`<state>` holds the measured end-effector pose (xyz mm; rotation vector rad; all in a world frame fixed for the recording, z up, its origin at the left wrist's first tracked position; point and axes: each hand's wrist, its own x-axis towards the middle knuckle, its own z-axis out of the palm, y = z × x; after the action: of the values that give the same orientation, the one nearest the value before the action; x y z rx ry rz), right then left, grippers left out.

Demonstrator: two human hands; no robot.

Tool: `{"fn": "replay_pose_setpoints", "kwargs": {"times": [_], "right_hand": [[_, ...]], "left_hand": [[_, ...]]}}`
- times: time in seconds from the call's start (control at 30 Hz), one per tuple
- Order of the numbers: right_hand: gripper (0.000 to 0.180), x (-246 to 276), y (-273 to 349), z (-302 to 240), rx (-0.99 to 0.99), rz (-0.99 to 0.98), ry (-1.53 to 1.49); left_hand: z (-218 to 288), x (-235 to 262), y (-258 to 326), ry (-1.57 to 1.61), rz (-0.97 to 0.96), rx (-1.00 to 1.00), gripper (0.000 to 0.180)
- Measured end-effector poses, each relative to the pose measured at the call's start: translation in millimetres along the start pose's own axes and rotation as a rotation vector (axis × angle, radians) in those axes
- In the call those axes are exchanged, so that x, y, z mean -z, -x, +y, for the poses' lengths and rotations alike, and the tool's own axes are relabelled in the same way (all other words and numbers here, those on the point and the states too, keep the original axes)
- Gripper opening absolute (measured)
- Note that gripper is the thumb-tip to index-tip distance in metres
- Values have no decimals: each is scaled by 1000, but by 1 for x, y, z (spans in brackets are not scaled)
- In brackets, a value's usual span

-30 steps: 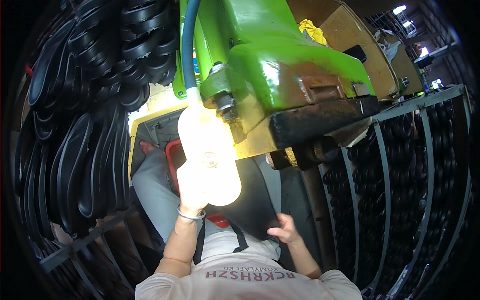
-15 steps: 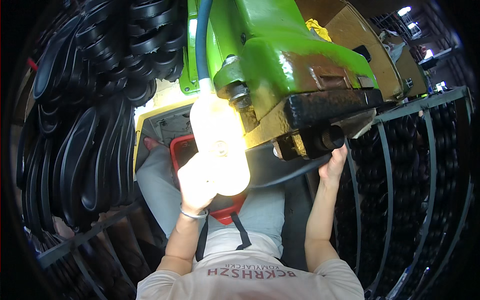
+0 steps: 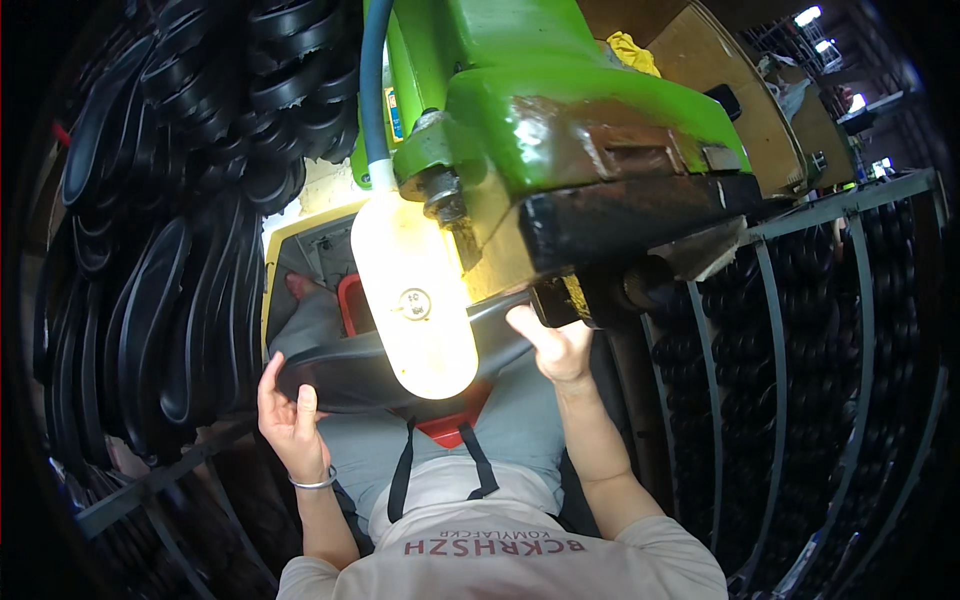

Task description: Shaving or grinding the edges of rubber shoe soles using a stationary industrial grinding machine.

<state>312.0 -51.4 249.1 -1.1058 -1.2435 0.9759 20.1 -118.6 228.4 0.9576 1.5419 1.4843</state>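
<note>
Black curved piece (image 3: 338, 374): under lamp (image 3: 418, 315), 2 o'clock of left grip (image 3: 292, 432), 9 o'clock of right grip (image 3: 563, 354)
Left grip: wide, piece's end between thumb and fingers
Right grip: holding piece's opposite end

There are two hands (image 3: 293, 428) (image 3: 562, 352), one black piece (image 3: 345, 372) between them, one lamp (image 3: 412, 270).
</note>
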Motion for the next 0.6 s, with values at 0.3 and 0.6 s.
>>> {"fn": "replay_pose_setpoints", "kwargs": {"times": [0.3, 0.6], "right_hand": [[54, -32, 0, 18, -46, -83, -124], [34, 26, -8, -40, -38, -189, 484]], "left_hand": [[-105, 6, 53, 118, -266, 450, 20], [-92, -43, 59, -193, -555, 273, 34]]}}
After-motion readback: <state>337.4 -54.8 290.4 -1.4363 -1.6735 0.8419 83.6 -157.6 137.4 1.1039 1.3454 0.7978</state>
